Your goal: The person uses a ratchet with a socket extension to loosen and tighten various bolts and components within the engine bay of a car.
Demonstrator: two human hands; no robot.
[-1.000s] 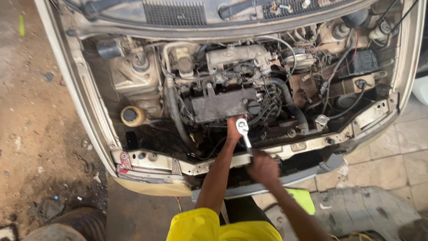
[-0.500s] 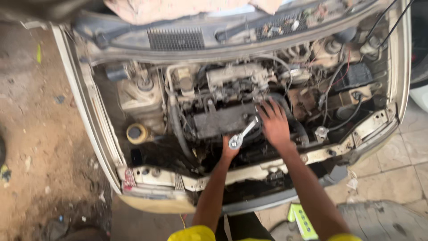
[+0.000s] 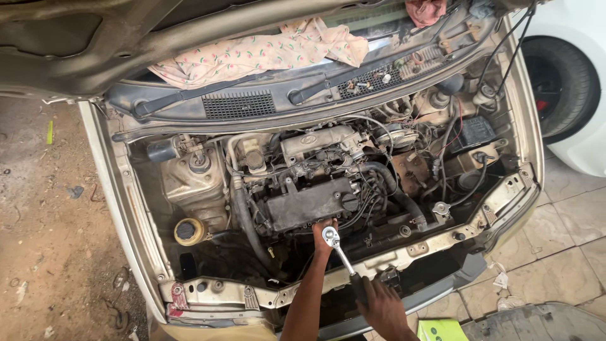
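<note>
I am looking down into the open engine bay of a beige car. A chrome ratchet wrench [image 3: 339,253] sits with its head at the front lower edge of the black engine cover [image 3: 309,205]. My left hand [image 3: 319,245] is wrapped behind the ratchet head and holds it against the engine. My right hand [image 3: 382,305] grips the dark handle end, low and to the right, just over the front crossmember [image 3: 410,249]. The fastener under the head is hidden.
The raised hood [image 3: 76,44] fills the top left. A floral cloth [image 3: 265,53] lies on the cowl. A yellow-capped reservoir [image 3: 188,232] is at the left, a battery [image 3: 475,132] at the right. A white car's wheel [image 3: 562,82] stands beyond, and a green box [image 3: 440,329] lies below.
My right hand swung the ratchet handle from the upper right over the engine down to the lower right. My left hand stayed on the head. The view tilted up.
</note>
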